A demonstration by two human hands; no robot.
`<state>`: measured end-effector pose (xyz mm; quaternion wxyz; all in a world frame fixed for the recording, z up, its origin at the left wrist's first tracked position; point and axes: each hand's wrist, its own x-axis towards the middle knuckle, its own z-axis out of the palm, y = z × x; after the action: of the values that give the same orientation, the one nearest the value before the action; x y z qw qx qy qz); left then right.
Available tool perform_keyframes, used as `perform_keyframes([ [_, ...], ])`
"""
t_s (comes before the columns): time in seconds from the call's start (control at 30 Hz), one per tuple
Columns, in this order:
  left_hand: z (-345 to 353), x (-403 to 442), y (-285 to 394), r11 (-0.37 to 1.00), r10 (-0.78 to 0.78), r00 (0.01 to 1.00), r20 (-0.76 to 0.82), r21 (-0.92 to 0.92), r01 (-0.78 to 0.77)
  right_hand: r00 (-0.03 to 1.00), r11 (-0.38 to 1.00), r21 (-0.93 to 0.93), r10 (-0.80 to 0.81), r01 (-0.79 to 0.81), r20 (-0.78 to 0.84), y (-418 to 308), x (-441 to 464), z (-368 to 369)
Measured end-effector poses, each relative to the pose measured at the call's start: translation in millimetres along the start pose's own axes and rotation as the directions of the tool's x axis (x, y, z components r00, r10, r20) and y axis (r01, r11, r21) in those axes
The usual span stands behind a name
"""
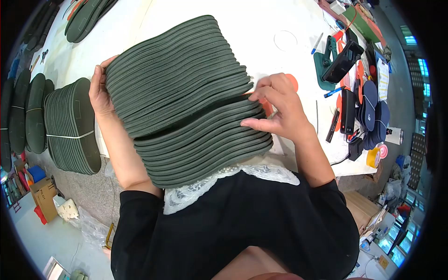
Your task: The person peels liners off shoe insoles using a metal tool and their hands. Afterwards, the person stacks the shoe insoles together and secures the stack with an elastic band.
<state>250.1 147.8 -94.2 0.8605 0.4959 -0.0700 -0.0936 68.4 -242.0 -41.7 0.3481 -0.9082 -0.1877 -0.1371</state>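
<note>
A thick stack of dark green shoe insoles (179,70) stands on edge in front of my chest, on the table's near side. A dark gap splits it into a larger far group and a smaller near group (200,144). My left hand (100,91) grips the stack's left end, its fingers partly hidden behind. At the right end, my right hand (280,105) has its fingertips at the gap and its thumb lower on the near group, with several insole edges between them.
Tied insole bundles (70,126) stand at the left table edge, and more insoles (88,21) lie at the far left. Along the right are a black device on a green stand (343,60), pens (317,43), dark blue insoles (370,105) and yellow tape (373,157).
</note>
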Motion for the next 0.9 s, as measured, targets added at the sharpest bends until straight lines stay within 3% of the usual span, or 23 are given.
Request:
perform_keyframes([
  [0.07,4,-2,0,1.000,0.011,1.000,-0.018,0.012,-0.010,0.996,0.997,-0.027,-0.076,0.075,-0.041,1,5,0],
  [0.37,23,-6,3,0.988,0.063,0.996,-0.061,0.146,-0.054,0.991,0.993,-0.069,0.101,-0.095,0.090,-1,28,3],
  [0.53,21,-7,6,0.988,0.049,0.999,0.002,0.145,-0.049,1.000,0.985,-0.174,0.014,-0.009,0.025,2,39,8],
  [0.73,20,-5,6,0.991,0.074,0.996,0.044,0.106,-0.078,0.996,0.988,-0.126,-0.086,0.085,-0.002,10,50,14],
  [0.9,20,-4,8,0.994,0.070,0.996,0.055,0.082,-0.074,1.000,0.998,-0.065,-0.002,0.002,-0.006,9,63,18],
])
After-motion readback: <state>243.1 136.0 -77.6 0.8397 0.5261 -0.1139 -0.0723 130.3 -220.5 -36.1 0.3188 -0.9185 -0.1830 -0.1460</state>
